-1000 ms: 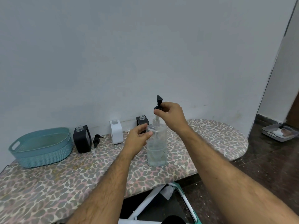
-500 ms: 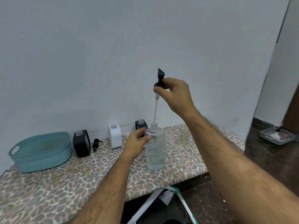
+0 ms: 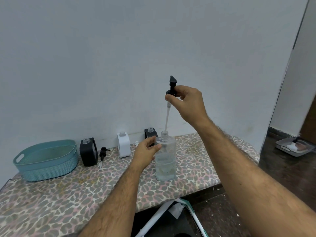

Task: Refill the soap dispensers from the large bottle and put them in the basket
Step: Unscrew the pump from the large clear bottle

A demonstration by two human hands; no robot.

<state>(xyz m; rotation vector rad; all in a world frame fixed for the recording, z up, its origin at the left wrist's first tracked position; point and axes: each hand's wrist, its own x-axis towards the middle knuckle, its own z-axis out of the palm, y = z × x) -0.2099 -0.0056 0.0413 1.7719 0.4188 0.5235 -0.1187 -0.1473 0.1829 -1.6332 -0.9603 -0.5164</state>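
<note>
Pump head raised above the large bottle

The right hand (image 3: 188, 103) is pinching the black pump head (image 3: 171, 88) high above the large bottle (image 3: 165, 161), its tube end sitting at the bottle's neck. The left hand (image 3: 146, 151) is gripping the bottle's shoulder, the bottle standing upright on the tabletop (image 3: 68, 194), well right of the basket (image 3: 46, 161).

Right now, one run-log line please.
right hand: lifting pump, tube in neck | left hand: steadying large bottle | basket: empty
</note>
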